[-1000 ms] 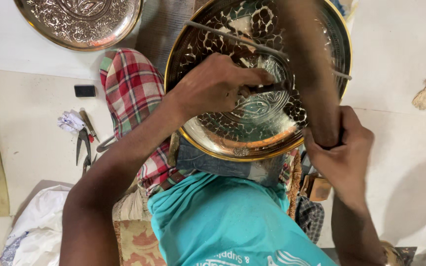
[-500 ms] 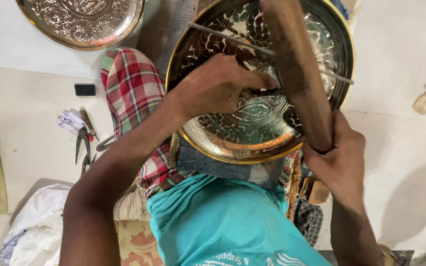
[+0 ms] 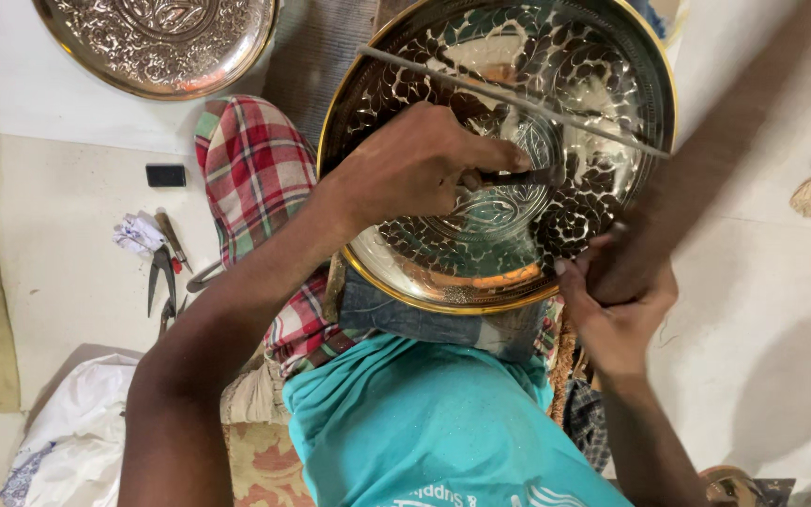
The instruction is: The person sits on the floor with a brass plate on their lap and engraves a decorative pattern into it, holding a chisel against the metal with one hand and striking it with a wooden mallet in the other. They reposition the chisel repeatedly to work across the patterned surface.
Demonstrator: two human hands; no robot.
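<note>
Far left: white cloth (image 3: 68,413), cut off by the lower edge. Beside it on the pale floor (image 3: 58,272), a small black rectangular block (image 3: 165,175), crumpled white paper (image 3: 138,233) and dark metal pliers (image 3: 160,286).

Upper left: engraved metal plate (image 3: 157,42), round, embossed, its top out of frame.

Centre: red-and-green checked cloth (image 3: 260,188) over the knee; teal shirt (image 3: 424,432) below.

Left hand (image 3: 420,169): closed around a thin dark chisel (image 3: 518,176), its tip on the middle of the large engraved brass tray (image 3: 518,244). The tray is propped on the lap, shiny, with dark leaf patterning. A thin metal rod (image 3: 518,99) crosses its face.

Right hand (image 3: 617,300): clenched on a motion-blurred wooden mallet (image 3: 706,178), its shape hard to make out.
</note>
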